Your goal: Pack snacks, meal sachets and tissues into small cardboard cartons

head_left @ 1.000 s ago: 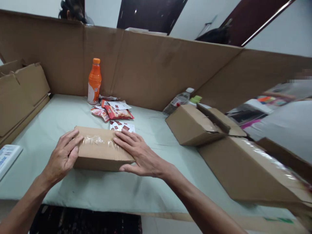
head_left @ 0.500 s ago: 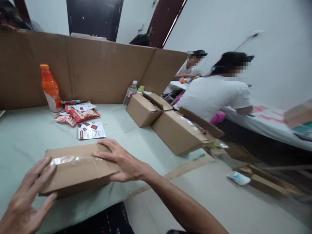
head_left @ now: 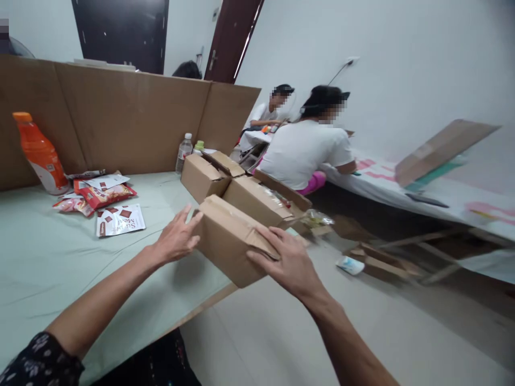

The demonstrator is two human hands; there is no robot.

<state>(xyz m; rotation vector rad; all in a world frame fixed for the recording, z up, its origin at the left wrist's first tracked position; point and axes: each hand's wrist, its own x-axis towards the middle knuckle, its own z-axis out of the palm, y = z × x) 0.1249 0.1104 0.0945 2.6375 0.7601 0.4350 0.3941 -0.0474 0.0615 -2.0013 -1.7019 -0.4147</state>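
Observation:
A closed cardboard box is tilted at the table's right front edge, just in front of other boxes. My right hand grips its near right end, thumb on the side and fingers over the top. At its far left end, my left hand presses against the side with its fingers, so the box sits between both hands. Behind it stand a brown carton and an open-flapped carton with clear plastic packaging. The underside of the held box is hidden.
An orange bottle, red snack packets and a white pouch are on the green-covered table. A cardboard screen runs along the back, near a clear bottle. A person in white sits beyond the cartons.
Both hands have carried the cardboard box from the table's front middle to the right, turning it beside the other cartons. The view has swung right.

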